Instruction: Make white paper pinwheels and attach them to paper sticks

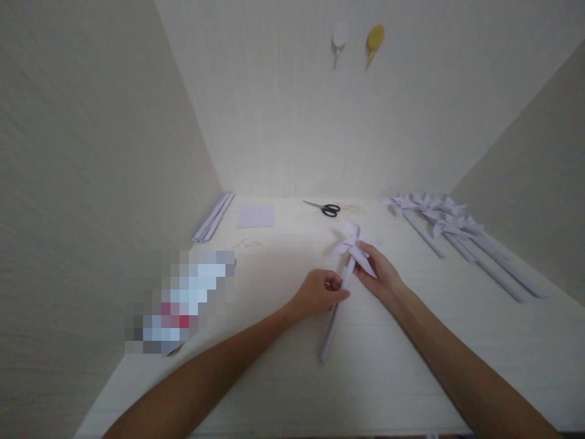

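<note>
A white paper pinwheel [353, 245] is held above the table in front of me, its rolled paper stick [329, 332] slanting down toward me. My left hand [322, 290] pinches the upper part of that stick between thumb and fingers. Just below the blades, my right hand [377, 270] grips the pinwheel's head from the right, thumb near its centre and the other fingers partly hidden behind the blades.
Several finished paper pinwheels [450, 219] lie in a pile at the right. Black-handled scissors [329, 210] lie at the back, with small thin scraps [351, 208] beside them. Rolled paper sticks [214, 217], a square paper sheet [256, 216] and a blurred object [192, 302] are at left.
</note>
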Motion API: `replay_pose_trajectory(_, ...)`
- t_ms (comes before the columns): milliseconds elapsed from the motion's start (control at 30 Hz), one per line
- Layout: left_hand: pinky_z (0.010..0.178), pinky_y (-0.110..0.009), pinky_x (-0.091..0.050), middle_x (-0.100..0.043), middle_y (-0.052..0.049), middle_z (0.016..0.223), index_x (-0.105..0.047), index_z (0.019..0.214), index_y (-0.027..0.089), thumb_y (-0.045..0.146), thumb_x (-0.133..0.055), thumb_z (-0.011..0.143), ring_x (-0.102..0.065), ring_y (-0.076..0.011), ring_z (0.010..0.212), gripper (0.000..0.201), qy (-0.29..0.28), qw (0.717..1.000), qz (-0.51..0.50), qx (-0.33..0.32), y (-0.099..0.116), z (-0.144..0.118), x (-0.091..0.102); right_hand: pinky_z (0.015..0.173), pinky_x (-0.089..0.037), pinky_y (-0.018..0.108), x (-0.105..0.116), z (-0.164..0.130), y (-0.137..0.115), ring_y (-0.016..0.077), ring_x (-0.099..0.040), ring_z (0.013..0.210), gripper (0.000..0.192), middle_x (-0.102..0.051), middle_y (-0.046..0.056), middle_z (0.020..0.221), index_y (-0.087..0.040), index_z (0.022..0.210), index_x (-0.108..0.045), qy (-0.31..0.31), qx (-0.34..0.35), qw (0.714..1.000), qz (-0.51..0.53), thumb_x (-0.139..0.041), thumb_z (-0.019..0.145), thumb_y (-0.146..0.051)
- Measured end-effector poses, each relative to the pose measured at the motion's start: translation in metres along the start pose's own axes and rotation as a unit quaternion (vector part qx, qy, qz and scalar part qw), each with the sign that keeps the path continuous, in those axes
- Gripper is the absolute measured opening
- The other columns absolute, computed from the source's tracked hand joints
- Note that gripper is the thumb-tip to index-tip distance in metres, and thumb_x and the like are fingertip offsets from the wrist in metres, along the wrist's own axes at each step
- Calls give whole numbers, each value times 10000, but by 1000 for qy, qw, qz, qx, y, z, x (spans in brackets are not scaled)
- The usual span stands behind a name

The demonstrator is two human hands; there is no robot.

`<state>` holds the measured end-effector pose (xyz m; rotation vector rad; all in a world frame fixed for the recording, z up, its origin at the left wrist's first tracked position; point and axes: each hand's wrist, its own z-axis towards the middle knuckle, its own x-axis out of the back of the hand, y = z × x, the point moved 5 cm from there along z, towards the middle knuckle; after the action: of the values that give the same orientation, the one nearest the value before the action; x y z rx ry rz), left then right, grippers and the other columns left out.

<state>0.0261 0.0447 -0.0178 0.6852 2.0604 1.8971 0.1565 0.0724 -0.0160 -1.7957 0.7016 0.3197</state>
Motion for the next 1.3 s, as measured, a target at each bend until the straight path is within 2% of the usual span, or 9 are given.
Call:
replay_pose_trajectory(267,363,-177,-368,-459,43,509,-497,601,134,267,-585,593,-448,-64,416,160,5,1000,-1,1,-1,0,-1,489,-455,195,-1,2,3,90,-520,489,92,-598,-46,542,-192,622,-569,10,58,997,-39,-623,643,-263)
replay_pose_trajectory(500,338,-156,-334,-453,56,476,-482,601,139,266,-594,600,-422,-43,370,170,15,999,-33,2,0,-1,2,591,-480,233,-6,-5,2,115,-570,603,178,-642,-14,671,-203,687,-584,-26,63,997,-40,-624,649,-373)
replay_pose_trajectory(667,311,-141,-279,-429,74,421,-472,631,143,310,-593,625,-378,-28,322,206,68,991,-113,0,0,0,6,628,-481,249,-9,-8,0,131,-597,699,245,-628,-11,801,-223,774,-596,-69,66,995,-5,-609,644,-430)
replay_pose_trajectory(767,302,-139,-266,-422,77,407,-457,635,145,320,-592,633,-384,-32,319,221,119,982,-146,-13,2,0,11,607,-470,230,-7,-9,-2,124,-593,724,260,-613,-20,864,-251,872,-592,-67,125,989,-38,-587,672,-416)
replay_pose_trajectory(867,300,-139,-273,-422,77,428,-453,639,146,310,-591,637,-396,-33,328,214,163,974,-155,-17,2,-2,16,639,-461,231,-7,-14,-4,131,-575,819,287,-581,4,1039,-272,993,-567,-63,221,966,-117,-551,725,-375)
replay_pose_trajectory(967,303,-139,-285,-421,78,438,-455,645,147,305,-589,641,-395,-31,330,207,184,971,-152,-13,2,-2,19,711,-453,266,-11,-22,-2,159,-542,927,311,-531,35,1157,-267,1060,-552,-81,268,940,-195,-515,762,-351)
replay_pose_trajectory(1067,304,-142,-290,-420,77,432,-460,650,148,312,-589,638,-398,-36,331,209,190,971,-145,-13,2,-2,19,739,-442,287,-17,-30,0,169,-532,939,301,-551,50,1112,-254,1071,-557,-105,304,905,-279,-485,788,-325)
replay_pose_trajectory(1233,316,-146,-303,-417,79,435,-460,641,149,327,-596,626,-392,-34,328,224,185,972,-142,-25,2,-1,18,713,-433,297,-29,-44,0,169,-528,888,238,-561,60,1006,-219,982,-594,-171,380,820,-392,-445,810,-288)
replay_pose_trajectory(1300,325,-147,-319,-419,75,459,-462,630,148,319,-599,621,-399,-33,342,220,180,974,-137,-28,2,-1,17,679,-431,288,-28,-44,-2,164,-530,837,190,-569,53,904,-203,878,-603,-152,385,820,-395,-445,808,-282)
